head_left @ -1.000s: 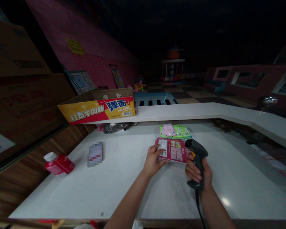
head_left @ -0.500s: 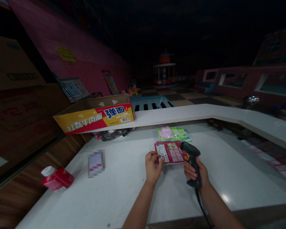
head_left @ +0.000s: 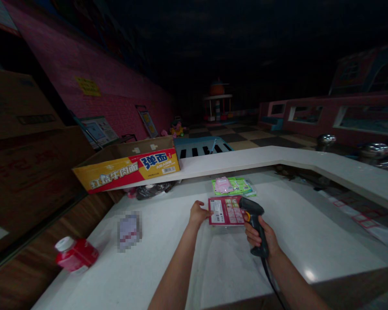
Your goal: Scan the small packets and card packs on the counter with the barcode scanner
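My right hand (head_left: 260,234) is wrapped round the handle of a black barcode scanner (head_left: 252,206), its cord running down toward me. The scanner's head is over the right part of a flat red printed packet (head_left: 226,211), which has a white label with a barcode on its left side. At the packet's left edge is my left hand (head_left: 199,214), thumb on the edge; its other fingers are partly hidden. Just beyond lie green packets (head_left: 241,186) with a pink packet (head_left: 223,185) on top.
On the white counter (head_left: 168,241) a red bottle with a white cap (head_left: 77,255) and a blurred-out item (head_left: 129,231) lie to the left. A raised ledge (head_left: 233,160) runs across the back, bearing an open noodle carton (head_left: 132,168). Stacked cardboard boxes (head_left: 29,155) stand far left.
My left hand has drawn back from over the packet's lower left corner to its left edge, uncovering the label. The scanner stays in my right hand. The view has shifted slightly.
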`<move>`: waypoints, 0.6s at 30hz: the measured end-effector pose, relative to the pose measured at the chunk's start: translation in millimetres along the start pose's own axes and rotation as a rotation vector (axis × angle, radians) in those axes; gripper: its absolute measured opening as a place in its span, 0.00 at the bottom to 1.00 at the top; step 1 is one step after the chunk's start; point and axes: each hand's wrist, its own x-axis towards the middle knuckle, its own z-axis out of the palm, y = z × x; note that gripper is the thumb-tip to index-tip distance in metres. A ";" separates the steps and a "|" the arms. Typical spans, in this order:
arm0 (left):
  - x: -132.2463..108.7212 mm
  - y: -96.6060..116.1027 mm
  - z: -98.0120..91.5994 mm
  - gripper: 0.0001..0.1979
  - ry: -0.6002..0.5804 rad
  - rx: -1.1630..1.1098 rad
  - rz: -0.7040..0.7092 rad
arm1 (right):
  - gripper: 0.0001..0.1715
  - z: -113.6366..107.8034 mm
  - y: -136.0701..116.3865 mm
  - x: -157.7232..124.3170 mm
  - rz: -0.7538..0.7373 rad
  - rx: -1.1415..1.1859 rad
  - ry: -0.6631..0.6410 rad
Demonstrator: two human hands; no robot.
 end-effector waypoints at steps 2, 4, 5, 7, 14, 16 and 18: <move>-8.4 2.0 -6.5 0.27 -0.084 -0.052 -0.085 | 0.23 1.6 0.6 -0.9 0.004 -0.005 -0.007; -16.6 7.3 -10.5 0.21 -0.212 -0.106 -0.171 | 0.23 4.2 1.5 -2.2 0.008 -0.009 -0.022; -20.4 10.7 -11.7 0.18 -0.277 -0.132 -0.204 | 0.23 5.9 2.0 -2.9 0.008 -0.009 -0.031; -27.4 17.9 -14.0 0.15 -0.385 -0.186 -0.249 | 0.23 9.8 2.7 -4.3 0.006 -0.002 -0.044; -47.3 16.7 -42.1 0.23 -0.638 -0.334 -0.141 | 0.23 27.3 -0.1 -8.6 -0.022 0.032 -0.099; -48.4 5.0 -49.8 0.23 -0.520 -0.495 -0.044 | 0.23 33.4 -1.1 -9.9 -0.019 0.030 -0.111; -47.3 -9.2 -52.8 0.20 -0.305 -0.695 0.025 | 0.24 40.1 -0.9 -10.4 0.004 -0.001 -0.110</move>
